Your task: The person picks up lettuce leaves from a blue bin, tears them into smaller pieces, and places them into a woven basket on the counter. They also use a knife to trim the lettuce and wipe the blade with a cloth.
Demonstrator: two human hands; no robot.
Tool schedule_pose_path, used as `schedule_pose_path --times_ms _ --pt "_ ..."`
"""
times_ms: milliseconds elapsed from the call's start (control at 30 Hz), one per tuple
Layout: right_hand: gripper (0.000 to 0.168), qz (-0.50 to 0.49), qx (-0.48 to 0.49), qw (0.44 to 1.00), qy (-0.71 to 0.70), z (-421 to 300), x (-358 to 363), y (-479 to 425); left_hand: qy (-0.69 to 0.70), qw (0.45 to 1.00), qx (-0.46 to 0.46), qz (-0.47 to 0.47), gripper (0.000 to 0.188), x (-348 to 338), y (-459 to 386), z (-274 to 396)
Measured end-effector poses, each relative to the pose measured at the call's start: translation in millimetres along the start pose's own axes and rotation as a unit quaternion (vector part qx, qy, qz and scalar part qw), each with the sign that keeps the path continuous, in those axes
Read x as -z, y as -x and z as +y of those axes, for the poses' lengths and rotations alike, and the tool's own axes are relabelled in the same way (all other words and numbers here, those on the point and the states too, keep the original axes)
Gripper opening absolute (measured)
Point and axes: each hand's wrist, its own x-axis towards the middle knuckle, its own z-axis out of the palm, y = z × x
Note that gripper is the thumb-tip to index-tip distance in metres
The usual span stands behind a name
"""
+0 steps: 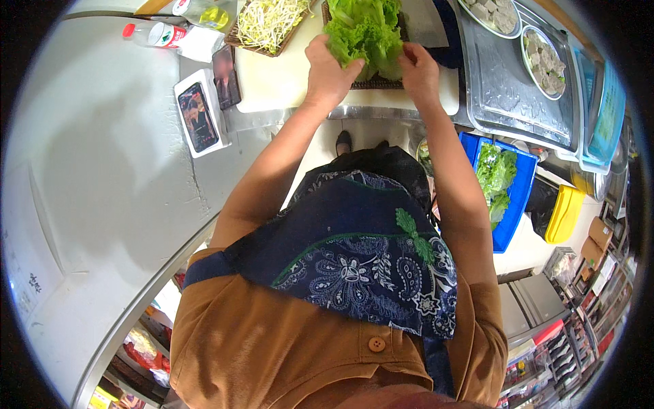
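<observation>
Leafy green lettuce (365, 38) lies in a brown woven basket (378, 85) on a pale cutting board (276, 87) at the top of the head view. My left hand (332, 69) grips the lettuce's left edge, thumb over a leaf. My right hand (420, 69) pinches leaves at its right edge, fingers bent. To the left, a second woven basket (278, 51) holds bean sprouts (265, 23) on the same board. The far side of the lettuce basket is cut off by the picture's rim.
Two phones, one on a white box (217, 148), and plastic bottles (158, 36) are at the left. Bowls of greyish chunks (544, 66) stand on a wet metal tray (511, 102) at the right. Below it, a blue crate (516, 214) holds lettuce; a yellow lid (564, 214) is beside it.
</observation>
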Motion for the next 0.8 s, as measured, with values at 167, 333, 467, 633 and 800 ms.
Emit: schedule_pose_path --times_ms 167,333,467,633,800 --pt "0.036 -0.011 0.094 0.982 0.162 -23 5 10 -0.176 0.978 -0.03 -0.111 0.058 5 8 17" --pt "0.05 -0.022 0.099 0.95 0.295 -37 -13 20 -0.22 0.97 -0.062 -0.085 0.058 -7 8 18" --pt "0.047 -0.012 0.018 0.979 0.205 -19 -14 7 -0.224 0.971 -0.027 -0.083 0.055 -15 -4 23" --pt "0.04 0.001 -0.047 0.999 0.002 -16 -2 0 -0.253 0.965 -0.051 -0.051 0.038 -24 -6 11" --pt "0.037 0.006 -0.026 0.987 0.161 -20 3 -1 -0.137 0.989 -0.055 -0.026 0.033 -15 -1 8"
